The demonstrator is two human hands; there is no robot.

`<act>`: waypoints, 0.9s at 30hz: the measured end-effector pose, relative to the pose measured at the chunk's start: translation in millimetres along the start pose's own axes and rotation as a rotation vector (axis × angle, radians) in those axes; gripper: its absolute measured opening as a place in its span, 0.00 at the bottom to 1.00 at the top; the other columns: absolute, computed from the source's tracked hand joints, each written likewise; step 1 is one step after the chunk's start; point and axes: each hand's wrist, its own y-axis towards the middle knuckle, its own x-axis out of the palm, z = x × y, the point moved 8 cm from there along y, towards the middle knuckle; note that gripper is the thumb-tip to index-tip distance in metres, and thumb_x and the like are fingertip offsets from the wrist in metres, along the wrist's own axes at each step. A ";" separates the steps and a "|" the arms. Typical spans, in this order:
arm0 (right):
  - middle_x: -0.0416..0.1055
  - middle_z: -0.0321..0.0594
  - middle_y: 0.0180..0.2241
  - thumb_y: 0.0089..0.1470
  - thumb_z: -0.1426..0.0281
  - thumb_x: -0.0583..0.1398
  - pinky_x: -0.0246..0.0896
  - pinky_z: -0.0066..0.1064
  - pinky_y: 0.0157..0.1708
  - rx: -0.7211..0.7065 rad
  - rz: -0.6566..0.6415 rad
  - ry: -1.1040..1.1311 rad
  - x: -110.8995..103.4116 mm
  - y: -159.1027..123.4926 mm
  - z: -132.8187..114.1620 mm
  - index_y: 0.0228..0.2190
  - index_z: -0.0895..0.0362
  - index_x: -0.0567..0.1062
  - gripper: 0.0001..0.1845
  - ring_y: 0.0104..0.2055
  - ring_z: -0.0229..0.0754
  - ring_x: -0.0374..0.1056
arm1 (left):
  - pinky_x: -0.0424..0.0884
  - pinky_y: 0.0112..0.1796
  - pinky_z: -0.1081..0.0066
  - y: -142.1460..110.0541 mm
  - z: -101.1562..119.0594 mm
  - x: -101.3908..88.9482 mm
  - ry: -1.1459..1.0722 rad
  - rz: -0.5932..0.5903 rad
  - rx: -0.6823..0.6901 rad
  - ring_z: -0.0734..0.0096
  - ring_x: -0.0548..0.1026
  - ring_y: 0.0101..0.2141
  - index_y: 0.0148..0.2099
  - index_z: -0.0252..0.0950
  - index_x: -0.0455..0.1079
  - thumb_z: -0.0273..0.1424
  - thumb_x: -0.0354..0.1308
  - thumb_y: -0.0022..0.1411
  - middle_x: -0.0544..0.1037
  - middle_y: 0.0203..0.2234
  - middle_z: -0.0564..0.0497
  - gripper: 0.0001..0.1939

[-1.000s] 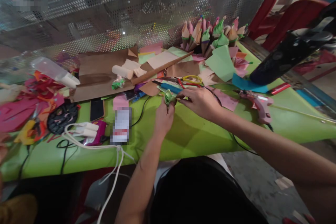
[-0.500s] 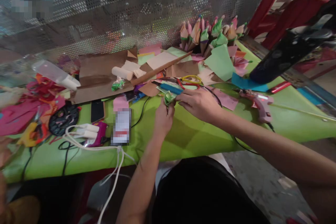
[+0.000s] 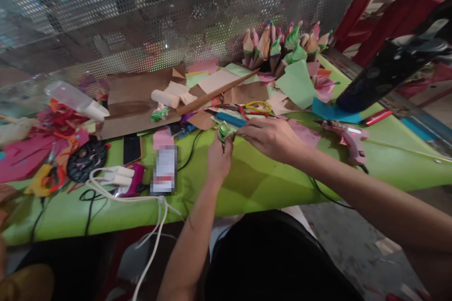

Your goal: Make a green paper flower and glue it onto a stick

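Note:
A small piece of curled light-green paper (image 3: 224,131) stands up from my left hand (image 3: 219,157), whose fingers are closed around its base. My right hand (image 3: 270,138) is just to the right, with its fingertips pinched together at the paper's right edge. Whatever sits between those fingertips is too small to make out. Right behind the hands lie a blue-handled cutter (image 3: 230,119) and pliers or scissors with red and yellow handles (image 3: 256,107). Farther back stands a cluster of paper ice-cream cones (image 3: 277,49) with twisted green, pink and peach tops.
A pink glue gun (image 3: 348,138) lies right, near a dark tumbler (image 3: 374,75). Paper sheets (image 3: 296,84) and brown cardboard (image 3: 137,89) cover the back. Left are a phone (image 3: 164,169), white cables (image 3: 123,197), orange-handled scissors (image 3: 47,178) and a clear bottle (image 3: 76,99). Someone's hand (image 3: 5,195) shows at the left edge.
My left hand has shifted very slightly left with the green paper, whose curled top has turned a little. The right hand stays close beside it. The person's hand at the left edge has moved.

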 end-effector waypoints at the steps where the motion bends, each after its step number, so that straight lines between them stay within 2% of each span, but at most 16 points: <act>1: 0.80 0.45 0.40 0.66 0.72 0.53 0.51 0.32 0.28 0.000 -0.002 0.009 1.0 0.0 0.0 0.46 0.53 0.82 0.17 0.33 0.40 0.70 | 0.76 0.41 0.63 0.1 -0.8 0.3 -0.003 -0.005 -0.009 0.61 0.80 0.39 0.53 0.37 0.70 0.43 0.46 0.74 0.81 0.37 0.43 0.19; 7: 0.79 0.45 0.38 0.65 0.73 0.53 0.50 0.33 0.27 0.004 -0.063 -0.003 9.1 1.9 -2.2 0.45 0.53 0.82 0.18 0.31 0.41 0.69 | 0.74 0.39 0.64 0.4 -1.5 -1.4 0.054 -0.021 -0.045 0.62 0.79 0.35 0.50 0.37 0.69 0.38 0.49 0.72 0.80 0.35 0.46 0.13; 10: 0.79 0.45 0.38 0.64 0.73 0.55 0.52 0.32 0.28 0.021 -0.085 0.067 8.2 3.5 -0.7 0.45 0.53 0.82 0.17 0.32 0.42 0.70 | 0.74 0.40 0.63 0.6 -1.5 -1.6 0.069 -0.032 -0.057 0.62 0.78 0.33 0.50 0.36 0.70 0.36 0.49 0.72 0.80 0.34 0.46 0.12; 12: 0.80 0.44 0.39 0.63 0.72 0.57 0.56 0.31 0.31 0.084 -0.053 0.187 4.3 5.5 5.8 0.43 0.54 0.82 0.14 0.35 0.43 0.72 | 0.74 0.40 0.63 0.6 -2.3 -0.6 0.038 -0.032 -0.061 0.63 0.78 0.33 0.50 0.37 0.70 0.36 0.50 0.71 0.80 0.34 0.46 0.12; 15: 0.80 0.42 0.37 0.58 0.72 0.60 0.61 0.31 0.36 0.258 0.006 0.419 3.8 8.7 23.8 0.37 0.55 0.82 0.09 0.37 0.43 0.74 | 0.75 0.40 0.64 0.0 -3.3 1.1 -0.039 -0.022 -0.054 0.64 0.78 0.34 0.50 0.38 0.70 0.37 0.50 0.71 0.80 0.33 0.47 0.12; 20: 0.77 0.37 0.28 0.52 0.70 0.63 0.60 0.30 0.33 0.515 -0.076 0.708 27.1 11.0 41.6 0.30 0.57 0.80 0.04 0.30 0.40 0.69 | 0.73 0.41 0.66 -2.5 3.5 0.9 -0.026 -0.040 -0.007 0.65 0.77 0.34 0.49 0.38 0.71 0.38 0.49 0.71 0.79 0.33 0.48 0.14; 23: 0.76 0.36 0.27 0.50 0.70 0.64 0.59 0.30 0.32 0.558 -0.138 0.773 35.0 12.5 39.6 0.30 0.57 0.80 0.05 0.28 0.38 0.67 | 0.73 0.42 0.64 -3.6 11.2 -1.8 0.080 -0.047 0.031 0.63 0.78 0.35 0.52 0.36 0.70 0.36 0.49 0.71 0.80 0.35 0.46 0.15; 27: 0.76 0.35 0.26 0.48 0.71 0.64 0.59 0.29 0.32 0.566 -0.153 0.727 31.7 15.2 36.6 0.29 0.57 0.81 0.05 0.28 0.37 0.67 | 0.73 0.47 0.61 -3.3 18.2 -2.1 0.146 -0.056 0.076 0.59 0.79 0.43 0.57 0.36 0.68 0.33 0.48 0.70 0.81 0.44 0.42 0.17</act>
